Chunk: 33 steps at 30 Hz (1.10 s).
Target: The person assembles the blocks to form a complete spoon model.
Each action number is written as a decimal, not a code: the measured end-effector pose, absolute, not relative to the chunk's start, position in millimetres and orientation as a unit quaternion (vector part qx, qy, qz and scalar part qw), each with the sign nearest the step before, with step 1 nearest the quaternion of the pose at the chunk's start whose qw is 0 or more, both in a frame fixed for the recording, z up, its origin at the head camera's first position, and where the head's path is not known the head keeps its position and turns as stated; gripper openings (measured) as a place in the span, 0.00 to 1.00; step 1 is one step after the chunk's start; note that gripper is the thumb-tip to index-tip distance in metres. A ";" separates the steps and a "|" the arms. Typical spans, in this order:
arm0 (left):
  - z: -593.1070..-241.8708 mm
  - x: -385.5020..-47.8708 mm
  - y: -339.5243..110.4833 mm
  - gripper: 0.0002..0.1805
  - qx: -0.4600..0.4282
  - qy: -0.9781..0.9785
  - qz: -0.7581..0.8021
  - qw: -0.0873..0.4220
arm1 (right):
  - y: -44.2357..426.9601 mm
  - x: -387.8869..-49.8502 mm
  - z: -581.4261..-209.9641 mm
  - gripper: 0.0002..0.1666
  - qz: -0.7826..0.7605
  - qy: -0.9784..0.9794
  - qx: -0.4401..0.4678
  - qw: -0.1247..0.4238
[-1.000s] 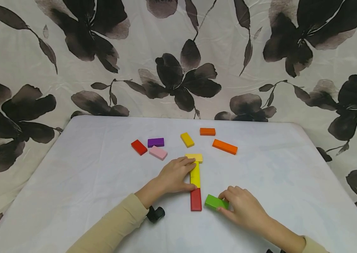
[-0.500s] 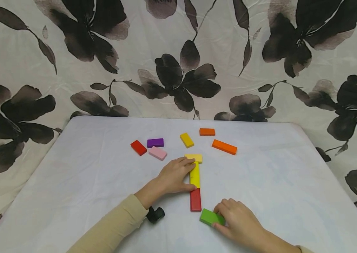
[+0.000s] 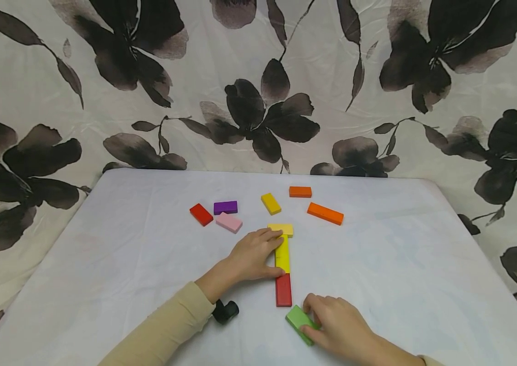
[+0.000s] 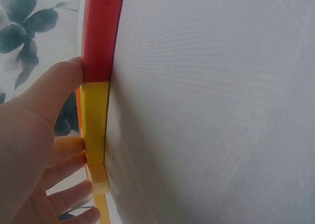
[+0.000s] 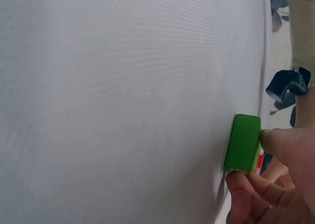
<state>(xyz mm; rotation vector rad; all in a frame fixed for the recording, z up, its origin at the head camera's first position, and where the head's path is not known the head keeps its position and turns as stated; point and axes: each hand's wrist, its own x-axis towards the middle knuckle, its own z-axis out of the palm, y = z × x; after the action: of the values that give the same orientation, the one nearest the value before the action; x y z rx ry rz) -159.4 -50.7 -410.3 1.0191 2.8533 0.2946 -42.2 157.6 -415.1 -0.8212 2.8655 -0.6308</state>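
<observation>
The green block was partly hidden by the right hand; its right edge was seemingly covered.

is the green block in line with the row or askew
Askew: held by the right hand, the green block slants, while the nearer red block lies straight.

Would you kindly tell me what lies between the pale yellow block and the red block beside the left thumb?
A bright yellow block fills the stretch between the pale yellow block and the red block, as the head view shows.
</observation>
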 end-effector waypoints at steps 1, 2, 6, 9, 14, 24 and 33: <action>-410.9 -159.6 -50.7 0.40 0.333 0.937 0.097 0.050 | 156.4 -42.0 -415.8 0.15 -0.212 0.939 -0.267 0.049; -411.2 -159.6 -50.7 0.40 0.333 0.937 0.097 0.049 | 155.4 -41.8 -416.8 0.15 -0.216 0.938 -0.267 0.045; -412.0 -159.2 -50.2 0.40 0.330 0.938 0.097 0.052 | 152.8 -40.3 -418.3 0.17 -0.226 0.936 -0.268 0.029; -412.1 -158.8 -50.0 0.40 0.330 0.938 0.096 0.052 | 155.0 -41.6 -414.6 0.19 -0.225 0.935 -0.271 0.045; -411.0 -158.7 -50.0 0.40 0.330 0.938 0.094 0.053 | 167.4 -46.0 -407.7 0.29 -0.192 0.918 -0.343 0.061; -410.2 -159.8 -51.5 0.40 0.339 0.934 0.098 0.047 | 176.7 -54.4 -410.6 0.36 -0.159 0.853 -0.496 0.018; -409.6 -158.7 -51.0 0.40 0.334 0.936 0.103 0.048 | 167.8 -53.9 -412.8 0.33 -0.152 0.855 -0.497 0.009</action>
<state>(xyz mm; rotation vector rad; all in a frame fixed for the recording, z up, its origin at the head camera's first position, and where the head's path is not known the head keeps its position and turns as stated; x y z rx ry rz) -158.7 -51.0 -409.6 1.0196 2.8521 0.3135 -53.9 167.8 -412.8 -1.5516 2.6699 -0.4737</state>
